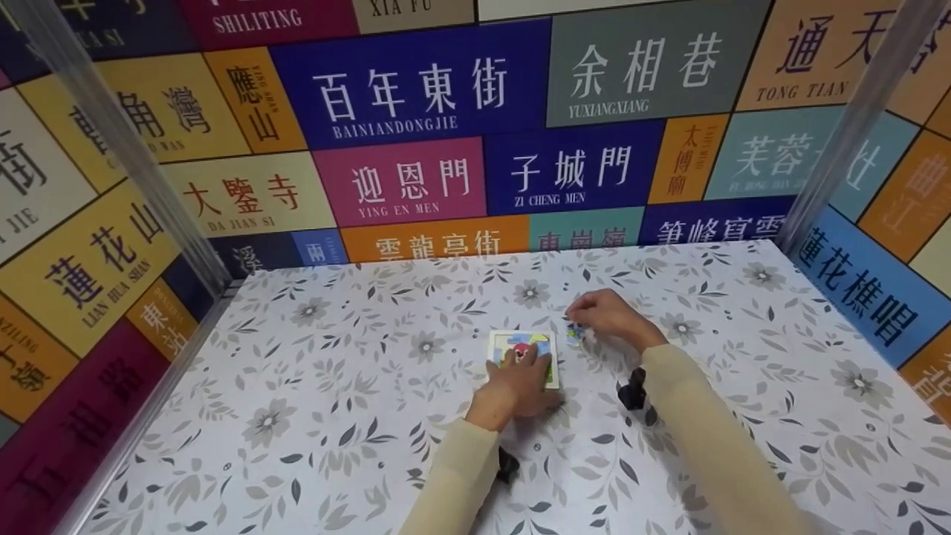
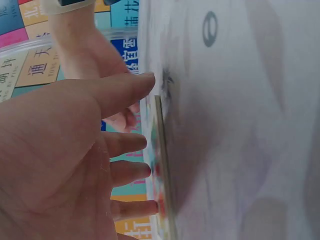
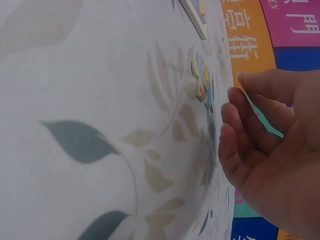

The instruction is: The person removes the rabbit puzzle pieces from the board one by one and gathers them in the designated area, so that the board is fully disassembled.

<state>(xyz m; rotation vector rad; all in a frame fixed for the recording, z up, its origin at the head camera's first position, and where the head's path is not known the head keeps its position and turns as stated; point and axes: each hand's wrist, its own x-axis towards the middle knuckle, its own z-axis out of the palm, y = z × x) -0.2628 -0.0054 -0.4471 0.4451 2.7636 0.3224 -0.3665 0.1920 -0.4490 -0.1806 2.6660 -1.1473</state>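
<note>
A small square jigsaw puzzle board (image 1: 522,336) with a pale border and a red cartoon figure lies flat on the table. Spread across it is my left hand (image 1: 522,385), its fingertips touching the picture side; the left wrist view shows the board's thin edge (image 2: 162,150) beneath them. Just right of the board are loose puzzle pieces (image 1: 575,334), coloured green, yellow and blue; how many cannot be told. My right hand (image 1: 611,318) hovers above these pieces. In the right wrist view its fingers are loosely bent, nothing shows between them, and a piece (image 3: 201,82) lies apart from the fingertips.
A white cloth (image 1: 334,461) printed with grey leaves and flowers covers the table. Behind it stands a wall (image 1: 416,82) of coloured panels with Chinese place names. Clear posts rise at the back left (image 1: 148,171) and back right (image 1: 847,134) corners.
</note>
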